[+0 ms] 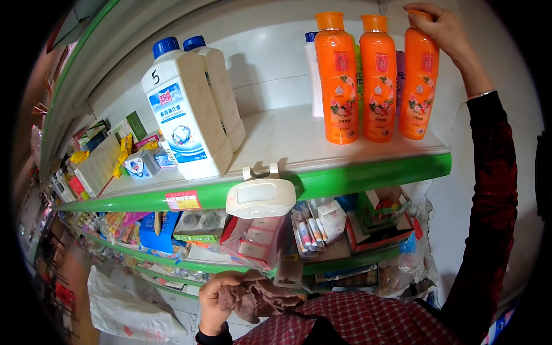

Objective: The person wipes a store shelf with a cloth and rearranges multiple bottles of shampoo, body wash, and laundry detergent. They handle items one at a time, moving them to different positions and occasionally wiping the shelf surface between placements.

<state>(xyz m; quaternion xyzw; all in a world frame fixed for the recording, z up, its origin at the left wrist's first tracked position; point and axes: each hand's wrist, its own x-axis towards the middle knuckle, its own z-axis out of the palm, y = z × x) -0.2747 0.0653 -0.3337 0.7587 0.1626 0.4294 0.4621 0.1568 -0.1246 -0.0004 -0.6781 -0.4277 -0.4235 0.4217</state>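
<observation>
My right hand (442, 32) is closed around the cap of the rightmost orange bottle (419, 86), which stands upright at the right end of the upper shelf (276, 125). Two matching orange bottles, a middle one (378, 82) and a left one (337, 82), stand beside it in a row. Behind them a white bottle with a blue cap (314, 77) and green and purple packs are partly hidden. Low in front of my body, my left hand (215, 297) grips a crumpled brown cloth (256, 297).
Two white laundry detergent jugs (189, 112) with blue caps stand on the upper shelf's left part. A white plastic holder (261, 198) hangs on its green front edge. Boxes and small packaged goods (258, 241) fill the shelf below. A white sack (129, 306) lies on the floor.
</observation>
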